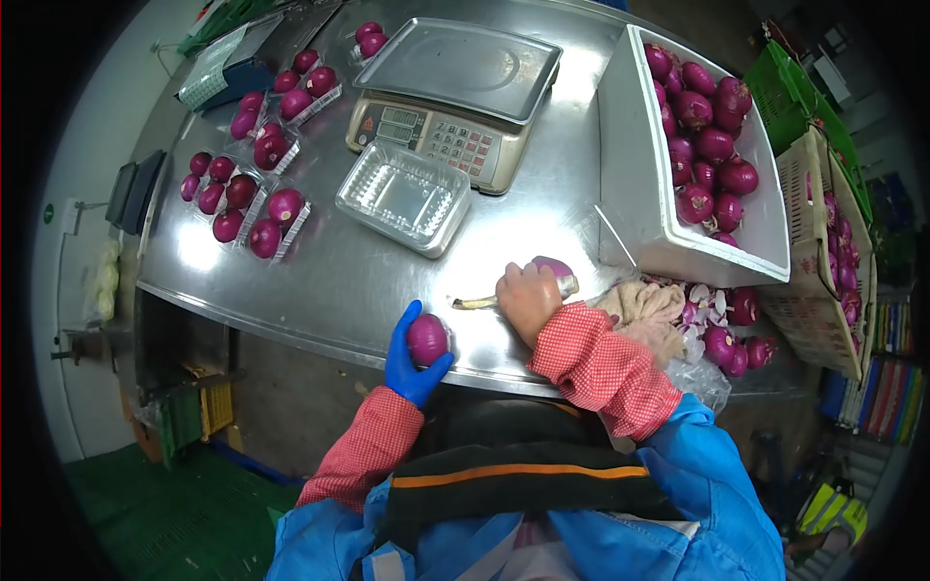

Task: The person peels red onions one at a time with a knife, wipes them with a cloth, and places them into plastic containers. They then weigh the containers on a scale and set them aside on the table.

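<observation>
Onion (427, 339) sits in the grip of the blue-gloved left hand (402, 370), held between thumb and fingers at the front edge of the tabletop (291, 300). The bare right hand (529, 300) has its grip closed around a thin tool (475, 303) poking out on both sides; purple skin shows just beyond its knuckles. A clear tray (402, 198) sits before the scale (455, 68), near a white box (635, 165) of onions.

Head-worn view, angled down, overlooking bench (300, 300)
</observation>
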Available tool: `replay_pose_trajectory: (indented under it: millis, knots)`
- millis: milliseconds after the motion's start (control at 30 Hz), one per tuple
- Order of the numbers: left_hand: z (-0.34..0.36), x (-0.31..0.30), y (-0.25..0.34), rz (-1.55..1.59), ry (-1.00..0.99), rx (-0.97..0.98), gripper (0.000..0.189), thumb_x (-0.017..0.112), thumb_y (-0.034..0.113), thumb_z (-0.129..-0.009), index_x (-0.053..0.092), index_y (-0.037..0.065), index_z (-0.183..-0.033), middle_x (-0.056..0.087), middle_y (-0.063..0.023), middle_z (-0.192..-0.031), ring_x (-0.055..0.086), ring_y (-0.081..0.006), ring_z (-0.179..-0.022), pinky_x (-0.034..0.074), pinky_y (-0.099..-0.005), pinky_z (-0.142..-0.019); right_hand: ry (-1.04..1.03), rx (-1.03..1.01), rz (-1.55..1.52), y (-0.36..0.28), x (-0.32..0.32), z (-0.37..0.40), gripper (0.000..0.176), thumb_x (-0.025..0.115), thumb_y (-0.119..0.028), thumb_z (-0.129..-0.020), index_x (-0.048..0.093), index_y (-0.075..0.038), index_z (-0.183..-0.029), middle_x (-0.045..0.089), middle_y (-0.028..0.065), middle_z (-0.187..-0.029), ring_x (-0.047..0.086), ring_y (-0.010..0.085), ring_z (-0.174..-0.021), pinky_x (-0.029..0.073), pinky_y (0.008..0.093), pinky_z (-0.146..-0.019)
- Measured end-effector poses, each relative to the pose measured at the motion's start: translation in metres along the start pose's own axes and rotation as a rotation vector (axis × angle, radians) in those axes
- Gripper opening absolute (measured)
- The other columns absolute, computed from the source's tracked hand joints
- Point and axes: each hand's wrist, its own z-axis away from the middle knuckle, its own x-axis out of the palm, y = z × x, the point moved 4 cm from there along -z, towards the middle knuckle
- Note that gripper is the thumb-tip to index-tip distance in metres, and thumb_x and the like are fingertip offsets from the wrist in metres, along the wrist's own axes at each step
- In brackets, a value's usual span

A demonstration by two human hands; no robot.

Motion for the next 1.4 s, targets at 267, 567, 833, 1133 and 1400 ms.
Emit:
replay_pose_trajectory:
  millis: [267,567,833,1133,1400]
  knots:
    - [0.003,0.003,-0.013,-0.04,0.04,0.049,0.093,0.082,0.009,-0.069,0.032,0.006,-0.148,0.039,-0.0153,-0.149,0.043,-0.0281,-0.134,0.038,-0.0392,-0.111,-0.407,0.047,-0.01,0.009,0.009,-0.033,0.016,0.062,-0.022,-0.089,0.075,-0.014,-0.093,0.071,0.005,-0.093,0.069,0.0219,-0.089,0.05,0.0409,-0.075]
    - [0.007,0.007,-0.006,-0.021,0.029,0.061,0.093,0.083,0.011,-0.07,0.032,0.006,-0.148,0.04,-0.0149,-0.147,0.045,-0.0278,-0.132,0.04,-0.0391,-0.11,-0.255,0.074,-0.056,0.021,0.008,-0.028,0.014,0.062,-0.018,-0.086,0.071,-0.01,-0.093,0.069,0.01,-0.09,0.069,0.0247,-0.085,0.053,0.0416,-0.072]
    - [-0.046,0.042,0.063,-0.531,-0.218,0.279,0.092,0.082,0.021,-0.067,0.036,0.013,-0.146,0.053,-0.0175,-0.124,0.055,-0.0339,-0.114,0.048,-0.0439,-0.095,0.119,0.598,-0.862,0.079,-0.021,0.058,0.027,0.061,-0.026,-0.086,0.061,-0.003,-0.102,0.066,0.0178,-0.084,0.065,0.0366,-0.078,0.05,0.0441,-0.072]
    - [-0.109,0.14,0.094,-1.421,-0.634,0.218,0.074,0.075,0.041,-0.07,0.051,0.011,-0.134,0.056,-0.014,-0.125,0.052,-0.0317,-0.121,0.038,-0.0471,-0.106,0.326,0.754,-1.216,0.082,0.0,0.102,0.02,0.064,-0.022,-0.088,0.063,-0.002,-0.092,0.061,0.0113,-0.071,0.061,0.0215,-0.066,0.047,0.0329,-0.062]
    - [-0.134,0.157,0.087,-1.398,-0.593,0.013,0.046,0.067,0.037,-0.081,0.063,0.021,-0.124,0.058,-0.01,-0.121,0.052,-0.0276,-0.122,0.034,-0.0511,-0.108,0.412,0.763,-1.259,0.087,0.002,0.116,0.018,0.065,-0.02,-0.088,0.062,-0.003,-0.093,0.062,0.0118,-0.07,0.061,0.0237,-0.065,0.046,0.0341,-0.06]
